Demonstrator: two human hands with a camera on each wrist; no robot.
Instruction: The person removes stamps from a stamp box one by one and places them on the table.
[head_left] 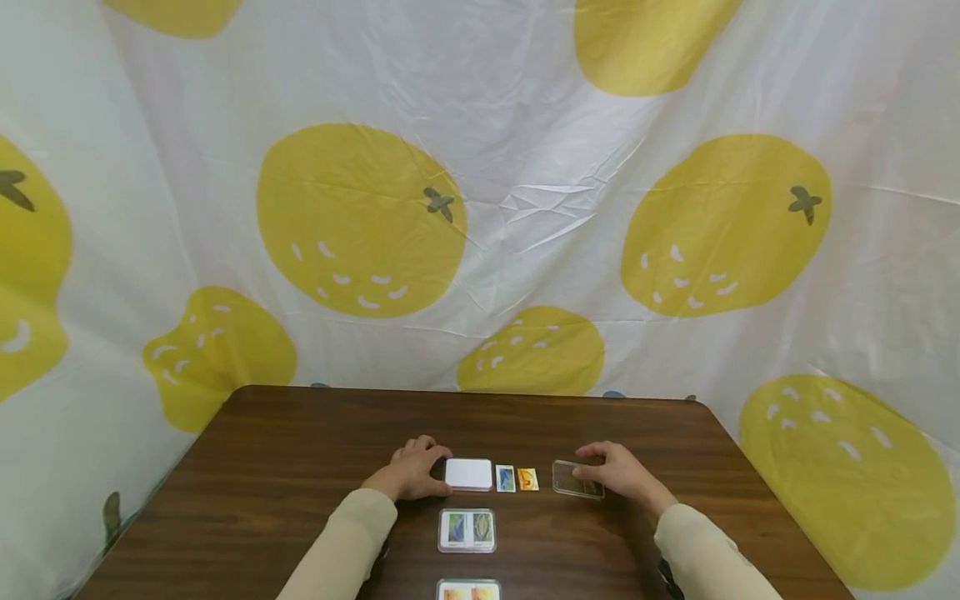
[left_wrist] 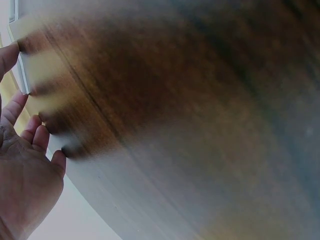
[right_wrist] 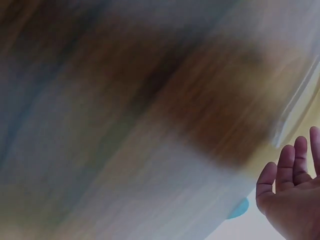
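Observation:
A white card in a clear case (head_left: 468, 475) lies on the brown table. My left hand (head_left: 412, 471) is at its left side, thumb and index finger apart and touching its edge. In the left wrist view the left hand (left_wrist: 27, 175) has its fingers spread on the tabletop beside the case edge (left_wrist: 24, 75). To the right, my right hand (head_left: 618, 472) is over a clear plastic lid (head_left: 566, 483), its thumb above the lid and its index finger near the far edge. The right wrist view shows the right hand's (right_wrist: 295, 200) fingers loosely extended; its thumb is out of view.
Between the hands lie a blue-green stamp (head_left: 506, 478) and an orange stamp (head_left: 528, 479). Nearer stands a clear case with two greenish stamps (head_left: 467, 531), then another case with orange stamps (head_left: 468, 592). A lemon-print curtain (head_left: 525, 250) hangs behind the table (head_left: 315, 433).

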